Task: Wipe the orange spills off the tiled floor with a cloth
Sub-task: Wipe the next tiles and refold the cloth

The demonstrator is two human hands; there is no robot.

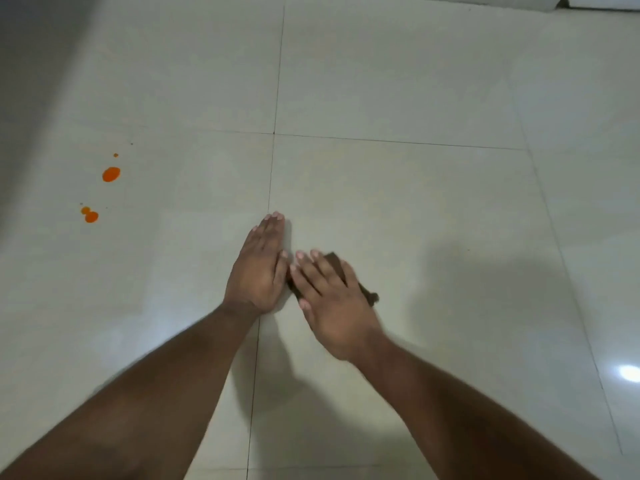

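1. The tiled floor (398,81) is pale and glossy, with thin grout lines crossing at about 12 o'clock from the hands.
2. The left hand (258,268) lies flat on the floor near the middle of the view, palm down, fingers straight and pressed close together, pointing toward 12 o'clock along a grout line. It holds nothing.
3. The right hand (334,303) sits just beside the left, at its 3 o'clock, with fingers straight and slightly spread, pointing toward 11 o'clock. It presses down on the cloth rather than curling round it.
4. The cloth (370,294) is a dark brown piece, mostly hidden under the right hand; edges show past the fingertips at 12 o'clock and beyond the outer side of the hand at 3 o'clock. The left hand's thumb side is very close to the cloth's left edge; I cannot tell if they touch.
5. The orange spills (111,174) lie well apart from the hands, toward 10 o'clock: one larger blob, a tiny dot above it, and a double blob (90,215) below it at its 7 o'clock.
6. A bright light reflection (628,373) shines on the floor at 4 o'clock from the hands.
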